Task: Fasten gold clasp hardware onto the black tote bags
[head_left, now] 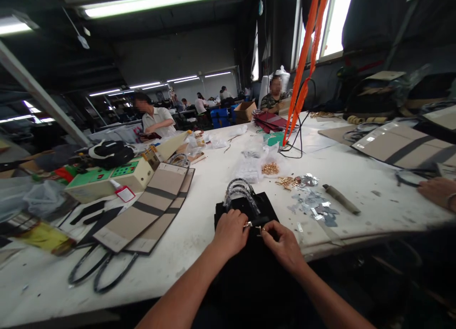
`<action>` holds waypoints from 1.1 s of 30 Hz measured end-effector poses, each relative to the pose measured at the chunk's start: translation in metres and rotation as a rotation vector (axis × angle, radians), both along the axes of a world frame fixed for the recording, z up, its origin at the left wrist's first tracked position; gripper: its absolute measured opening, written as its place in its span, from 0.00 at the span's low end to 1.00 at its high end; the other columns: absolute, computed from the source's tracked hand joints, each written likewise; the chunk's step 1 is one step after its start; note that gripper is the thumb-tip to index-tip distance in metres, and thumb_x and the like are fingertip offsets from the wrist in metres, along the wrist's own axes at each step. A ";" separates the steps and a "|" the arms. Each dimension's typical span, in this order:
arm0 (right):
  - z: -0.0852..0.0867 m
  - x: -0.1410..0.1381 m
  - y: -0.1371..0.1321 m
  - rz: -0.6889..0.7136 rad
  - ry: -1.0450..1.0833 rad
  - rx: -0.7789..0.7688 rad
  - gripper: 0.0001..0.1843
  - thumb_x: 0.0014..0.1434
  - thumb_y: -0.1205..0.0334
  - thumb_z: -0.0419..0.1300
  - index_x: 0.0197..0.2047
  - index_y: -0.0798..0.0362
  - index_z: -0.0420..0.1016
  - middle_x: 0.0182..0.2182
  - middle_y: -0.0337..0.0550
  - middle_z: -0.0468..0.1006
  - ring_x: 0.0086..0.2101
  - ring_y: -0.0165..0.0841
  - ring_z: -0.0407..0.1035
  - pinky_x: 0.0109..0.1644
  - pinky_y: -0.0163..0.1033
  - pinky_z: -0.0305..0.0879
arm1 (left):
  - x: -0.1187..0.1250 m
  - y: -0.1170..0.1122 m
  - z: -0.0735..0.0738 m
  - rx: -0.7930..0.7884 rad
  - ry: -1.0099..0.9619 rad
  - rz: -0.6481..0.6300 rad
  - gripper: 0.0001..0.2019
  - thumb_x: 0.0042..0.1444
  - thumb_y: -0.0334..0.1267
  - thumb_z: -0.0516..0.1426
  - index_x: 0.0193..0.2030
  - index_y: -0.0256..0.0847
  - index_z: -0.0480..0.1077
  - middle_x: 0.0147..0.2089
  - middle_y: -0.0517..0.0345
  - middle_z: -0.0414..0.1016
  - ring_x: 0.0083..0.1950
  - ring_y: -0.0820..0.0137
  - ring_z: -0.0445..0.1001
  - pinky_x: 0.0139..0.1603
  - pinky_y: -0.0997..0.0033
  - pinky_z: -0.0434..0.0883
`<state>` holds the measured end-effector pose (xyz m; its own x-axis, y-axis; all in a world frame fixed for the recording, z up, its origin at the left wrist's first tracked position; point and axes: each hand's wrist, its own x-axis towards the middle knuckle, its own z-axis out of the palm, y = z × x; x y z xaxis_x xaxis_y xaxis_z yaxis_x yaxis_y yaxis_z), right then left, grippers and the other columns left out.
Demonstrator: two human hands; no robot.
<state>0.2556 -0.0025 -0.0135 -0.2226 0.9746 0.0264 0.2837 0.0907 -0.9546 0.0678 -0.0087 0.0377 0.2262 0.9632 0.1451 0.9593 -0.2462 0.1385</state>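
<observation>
The person's left hand [230, 234] and right hand [283, 246] meet at the near edge of the white table [199, 224], both resting on a black bag [245, 208] that lies flat on the table there and hangs over the edge toward the body; the grip of each hand is clenched, thumb and fingertips pinching a small metal fitting [253, 226] that sits on the bag between the two hands; just beyond the knuckles, the bag's curved handles [239, 189], wrapped in clear plastic, stand up from its far end; to the left lie overlapping tan panels [149, 208] with dark stripes, and black strap loops [103, 272] run from their near ends across the table; to the right, near the bag, silvery scraps [317, 208] are scattered beside a dark stick-like tool [341, 199]; a little farther out are loose gold fittings [288, 182] and a small heap of them [270, 168]; at the right edge another person's hand [436, 191] rests on the table, well apart from the bag; farther left stands a cream machine with a green top [110, 177]; orange straps [304, 58] hang down over the middle of the table; at the far end lies a stack of dark red pieces [270, 122], a cardboard box [245, 110] stands near it, and two co-workers [156, 117] sit there.
</observation>
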 end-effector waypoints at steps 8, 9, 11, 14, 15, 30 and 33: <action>-0.009 0.001 0.000 0.058 -0.029 -0.001 0.25 0.58 0.41 0.57 0.36 0.59 0.72 0.31 0.39 0.71 0.32 0.19 0.62 0.37 0.23 0.57 | -0.006 0.017 0.010 -0.202 -0.207 0.080 0.08 0.54 0.38 0.60 0.40 0.40 0.74 0.38 0.53 0.78 0.37 0.61 0.74 0.34 0.66 0.61; -0.010 0.000 0.000 0.065 -0.039 0.010 0.25 0.58 0.42 0.57 0.36 0.59 0.72 0.32 0.40 0.72 0.33 0.20 0.63 0.38 0.24 0.57 | -0.007 0.019 0.010 -0.234 -0.259 0.077 0.10 0.54 0.39 0.60 0.42 0.41 0.74 0.37 0.55 0.79 0.36 0.63 0.75 0.33 0.67 0.62; -0.012 -0.002 0.000 0.083 -0.053 0.052 0.23 0.59 0.44 0.57 0.37 0.58 0.73 0.34 0.40 0.74 0.36 0.21 0.65 0.41 0.24 0.59 | -0.005 0.023 0.012 -0.281 -0.376 0.062 0.13 0.56 0.39 0.59 0.47 0.40 0.75 0.39 0.55 0.80 0.37 0.66 0.76 0.33 0.70 0.65; -0.015 -0.008 0.001 0.105 -0.062 0.139 0.20 0.60 0.46 0.57 0.37 0.58 0.74 0.39 0.41 0.75 0.40 0.21 0.68 0.46 0.25 0.61 | 0.008 0.029 0.021 -0.309 -0.536 0.020 0.14 0.58 0.38 0.56 0.48 0.37 0.75 0.40 0.55 0.80 0.38 0.69 0.77 0.34 0.73 0.69; -0.016 -0.009 0.002 0.103 -0.067 0.150 0.20 0.61 0.46 0.57 0.38 0.58 0.74 0.39 0.41 0.75 0.40 0.21 0.67 0.46 0.26 0.61 | 0.014 0.031 0.026 -0.306 -0.571 -0.002 0.13 0.59 0.39 0.57 0.48 0.37 0.76 0.40 0.55 0.81 0.38 0.70 0.77 0.35 0.74 0.70; 0.016 0.023 0.051 -0.035 0.033 -0.231 0.30 0.52 0.39 0.63 0.43 0.60 0.75 0.36 0.47 0.79 0.35 0.29 0.77 0.34 0.27 0.73 | 0.004 0.034 -0.012 -0.016 -0.284 0.048 0.18 0.59 0.43 0.60 0.53 0.37 0.77 0.52 0.46 0.77 0.56 0.54 0.72 0.60 0.55 0.69; 0.023 0.030 0.057 0.003 -0.066 -0.241 0.27 0.53 0.42 0.63 0.44 0.60 0.75 0.35 0.47 0.79 0.33 0.28 0.77 0.34 0.26 0.73 | 0.007 0.040 -0.011 -0.040 -0.232 0.063 0.18 0.58 0.48 0.61 0.50 0.39 0.78 0.49 0.46 0.78 0.53 0.55 0.74 0.56 0.56 0.71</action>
<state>0.2853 0.0549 0.0099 -0.2192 0.9501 -0.2219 0.3467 -0.1367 -0.9280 0.0751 0.0317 0.0264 0.1306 0.9804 0.1475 0.9137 -0.1768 0.3658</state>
